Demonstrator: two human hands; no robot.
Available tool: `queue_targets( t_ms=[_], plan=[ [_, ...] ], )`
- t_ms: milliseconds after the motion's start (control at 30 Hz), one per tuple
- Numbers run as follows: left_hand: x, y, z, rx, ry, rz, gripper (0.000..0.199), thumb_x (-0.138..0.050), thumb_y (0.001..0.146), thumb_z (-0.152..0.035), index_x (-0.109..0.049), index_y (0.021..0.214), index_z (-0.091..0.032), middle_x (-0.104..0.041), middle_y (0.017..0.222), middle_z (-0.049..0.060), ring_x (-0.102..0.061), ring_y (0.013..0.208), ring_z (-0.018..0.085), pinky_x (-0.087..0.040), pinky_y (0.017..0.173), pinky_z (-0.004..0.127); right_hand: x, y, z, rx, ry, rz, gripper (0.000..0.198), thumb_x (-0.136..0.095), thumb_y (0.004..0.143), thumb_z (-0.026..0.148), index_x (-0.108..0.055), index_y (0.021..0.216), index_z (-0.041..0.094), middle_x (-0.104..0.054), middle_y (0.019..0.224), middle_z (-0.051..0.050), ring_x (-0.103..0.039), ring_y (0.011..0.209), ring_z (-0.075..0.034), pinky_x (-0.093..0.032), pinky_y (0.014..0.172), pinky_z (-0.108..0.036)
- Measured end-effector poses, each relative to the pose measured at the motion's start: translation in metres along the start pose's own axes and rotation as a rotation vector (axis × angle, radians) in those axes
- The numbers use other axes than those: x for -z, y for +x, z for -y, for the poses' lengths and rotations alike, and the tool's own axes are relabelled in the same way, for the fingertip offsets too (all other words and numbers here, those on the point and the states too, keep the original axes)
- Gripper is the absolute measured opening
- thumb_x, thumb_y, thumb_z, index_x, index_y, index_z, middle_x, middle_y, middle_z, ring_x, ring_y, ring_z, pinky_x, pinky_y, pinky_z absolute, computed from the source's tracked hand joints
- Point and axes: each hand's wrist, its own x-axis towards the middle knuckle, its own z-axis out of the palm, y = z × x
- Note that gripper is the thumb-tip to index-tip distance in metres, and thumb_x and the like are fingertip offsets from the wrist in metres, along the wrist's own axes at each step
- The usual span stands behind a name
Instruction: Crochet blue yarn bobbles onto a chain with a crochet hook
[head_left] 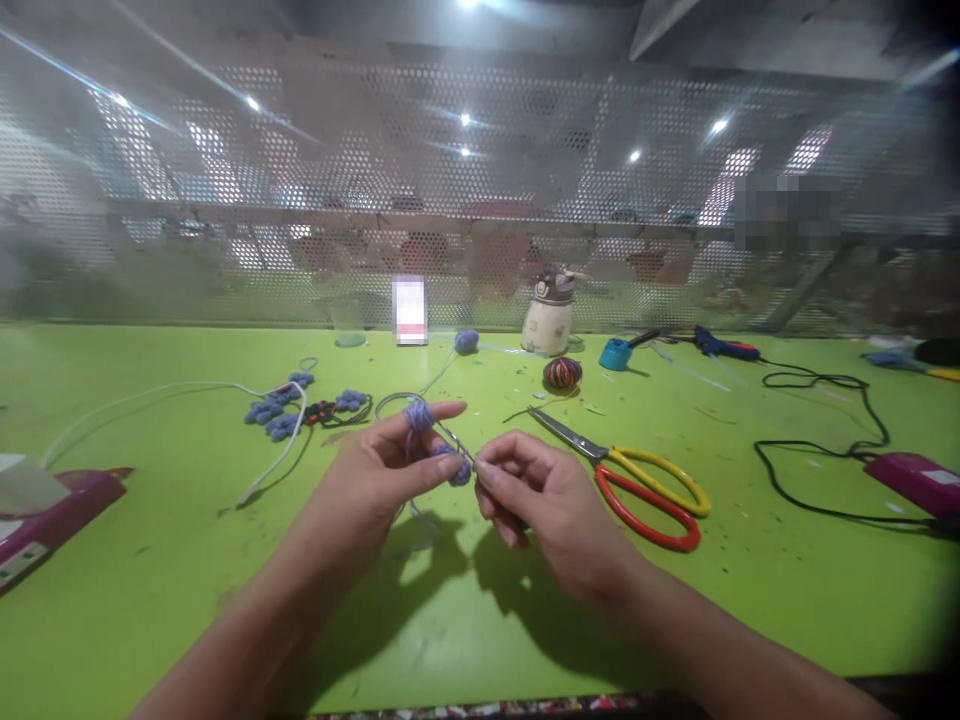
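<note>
My left hand (397,455) has blue-purple yarn (418,415) wound round its outstretched index finger. Between its thumb and fingers it pinches a small crocheted piece (460,470) of the same yarn. Pinched in my right hand (525,485) is a thin metal crochet hook (454,437), whose shaft reaches left to the piece and the yarn. A strand runs back from my left hand to a blue-purple yarn ball (466,341). Left of my hands lie finished blue crocheted flowers (281,412) with a dark and orange part (324,412).
Scissors (600,455) with red and yellow handles lie right of my right hand. Behind are a dark multicolour yarn ball (562,373), a bottle (547,315), a phone (410,310), a blue container (616,353) and a glue gun (724,344). Power strips (60,510) and cables flank both sides.
</note>
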Motion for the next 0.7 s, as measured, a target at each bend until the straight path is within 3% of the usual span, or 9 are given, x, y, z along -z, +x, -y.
queue_targets(
  t_ms=[233,400,533,700],
  plan=[
    [0.002,-0.003,-0.007,0.054,-0.102,0.077,0.041,-0.086,0.061,-0.014,-0.077,0.1,-0.021,-0.065,0.067,-0.002,-0.059,0.064,0.009,-0.048,0.067,0.021,0.011,-0.003,0.003,0.43,-0.574,-0.067,0.009,-0.057,0.091,0.023,-0.059,0.085,0.017,-0.055,0.064,0.001,-0.048,0.054,-0.011,-0.039,0.052,-0.024],
    [0.009,-0.003,-0.007,0.023,-0.171,0.126,0.041,-0.085,0.064,-0.013,-0.077,0.104,-0.02,-0.065,0.07,0.0,-0.058,0.066,0.009,-0.048,0.066,0.018,0.021,-0.004,0.009,0.636,-0.789,-0.043,0.005,-0.056,0.091,0.017,-0.061,0.089,0.017,-0.061,0.07,-0.001,-0.052,0.058,-0.011,-0.04,0.055,-0.024],
    [0.013,-0.003,-0.008,0.054,-0.221,0.181,0.04,-0.084,0.065,-0.014,-0.077,0.103,-0.019,-0.064,0.07,0.0,-0.057,0.066,0.008,-0.046,0.065,0.016,0.026,-0.005,0.015,0.677,-0.834,0.021,0.006,-0.056,0.091,0.014,-0.062,0.091,0.016,-0.063,0.074,-0.002,-0.053,0.061,-0.011,-0.04,0.056,-0.024],
    [0.014,-0.003,-0.006,0.064,-0.195,0.195,0.034,-0.085,0.065,-0.019,-0.079,0.098,-0.02,-0.068,0.071,0.001,-0.059,0.068,0.009,-0.047,0.067,0.017,0.027,-0.006,0.02,0.605,-0.689,0.074,0.006,-0.059,0.09,0.014,-0.065,0.089,0.016,-0.063,0.073,-0.001,-0.053,0.062,-0.009,-0.041,0.057,-0.022]
  ],
)
